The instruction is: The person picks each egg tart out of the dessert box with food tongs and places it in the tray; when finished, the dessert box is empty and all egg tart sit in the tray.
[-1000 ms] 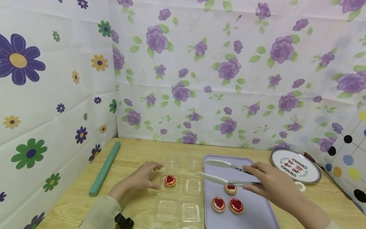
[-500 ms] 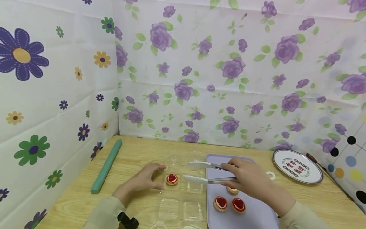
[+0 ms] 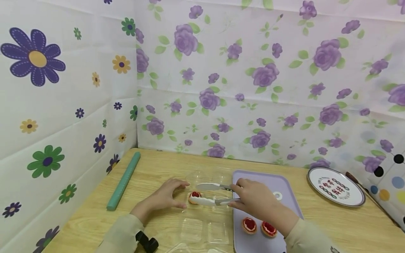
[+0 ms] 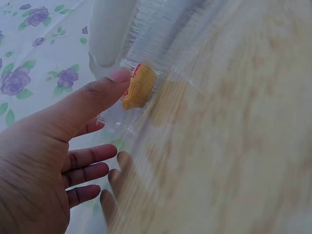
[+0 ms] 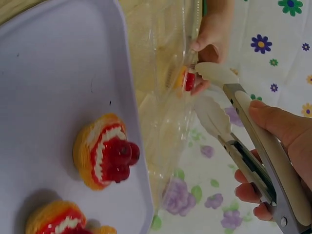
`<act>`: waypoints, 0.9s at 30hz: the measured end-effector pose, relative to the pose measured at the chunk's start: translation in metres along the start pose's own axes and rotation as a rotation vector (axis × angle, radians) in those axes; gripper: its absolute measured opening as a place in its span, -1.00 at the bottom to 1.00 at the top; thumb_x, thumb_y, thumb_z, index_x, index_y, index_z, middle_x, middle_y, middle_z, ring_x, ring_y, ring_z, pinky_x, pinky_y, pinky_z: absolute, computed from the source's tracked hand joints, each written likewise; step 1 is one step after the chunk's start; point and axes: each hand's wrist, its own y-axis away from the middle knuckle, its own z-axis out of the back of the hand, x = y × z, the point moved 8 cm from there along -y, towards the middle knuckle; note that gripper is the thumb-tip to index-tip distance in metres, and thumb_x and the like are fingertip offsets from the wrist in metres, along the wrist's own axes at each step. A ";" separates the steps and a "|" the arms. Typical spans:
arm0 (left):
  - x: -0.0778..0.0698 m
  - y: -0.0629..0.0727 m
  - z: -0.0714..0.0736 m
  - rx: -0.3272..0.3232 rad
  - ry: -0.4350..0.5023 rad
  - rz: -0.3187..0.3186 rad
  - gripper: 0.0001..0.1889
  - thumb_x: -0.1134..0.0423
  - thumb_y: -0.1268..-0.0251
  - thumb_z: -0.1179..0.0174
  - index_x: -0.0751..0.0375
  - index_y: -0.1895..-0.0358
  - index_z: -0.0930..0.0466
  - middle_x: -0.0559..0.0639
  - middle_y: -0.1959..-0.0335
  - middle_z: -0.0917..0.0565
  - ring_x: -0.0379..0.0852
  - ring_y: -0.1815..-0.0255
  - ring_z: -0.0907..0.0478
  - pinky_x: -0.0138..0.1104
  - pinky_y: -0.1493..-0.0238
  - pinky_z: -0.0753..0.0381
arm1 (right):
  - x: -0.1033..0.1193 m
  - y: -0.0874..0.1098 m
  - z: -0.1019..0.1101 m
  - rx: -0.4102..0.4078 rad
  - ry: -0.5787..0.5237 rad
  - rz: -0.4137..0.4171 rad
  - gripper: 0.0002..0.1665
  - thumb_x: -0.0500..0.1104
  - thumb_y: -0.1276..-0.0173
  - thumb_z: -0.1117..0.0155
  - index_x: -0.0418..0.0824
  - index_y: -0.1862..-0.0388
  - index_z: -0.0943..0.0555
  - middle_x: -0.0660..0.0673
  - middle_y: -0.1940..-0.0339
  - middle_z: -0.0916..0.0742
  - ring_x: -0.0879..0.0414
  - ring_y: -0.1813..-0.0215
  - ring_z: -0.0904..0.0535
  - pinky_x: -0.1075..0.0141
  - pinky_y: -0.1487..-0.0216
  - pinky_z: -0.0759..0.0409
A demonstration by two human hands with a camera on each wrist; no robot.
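My right hand (image 3: 257,196) grips a pair of tongs (image 3: 222,202) with pale scalloped tips. The tips stand apart over a clear plastic tray (image 3: 191,230) with several compartments. One compartment holds a small tart (image 3: 195,194) with red fruit and white cream; the lower tip partly covers it in the head view. My left hand (image 3: 161,198) lies at the tray's left side, thumb and fingers spread around the tart's compartment. In the left wrist view the thumb tip overlaps that compartment's edge. More tarts (image 5: 117,153) sit on the lilac tray (image 3: 286,186), right of the clear one.
A white plate with red lettering (image 3: 335,186) is at the back right, with a thin brown-ended stick (image 3: 352,176) beside it. To the left lies a long green cylinder (image 3: 123,181). Flowered cloth (image 3: 221,70) hangs behind and at the left.
My right hand has moved left with the tongs, from over the lilac tray to the tart in the clear tray. My left hand stays beside that tart.
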 end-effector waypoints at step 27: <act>0.000 -0.001 -0.001 -0.004 -0.006 0.011 -0.24 -0.08 0.07 -0.46 0.14 -0.25 -0.44 0.09 -0.11 -0.60 0.13 -0.23 -0.40 0.20 -0.45 0.01 | 0.011 -0.042 -0.008 0.215 -0.021 -0.089 -0.53 0.26 -0.14 -0.36 -0.12 0.32 -0.72 0.00 0.48 -0.52 0.20 0.55 -0.41 0.32 0.56 -0.49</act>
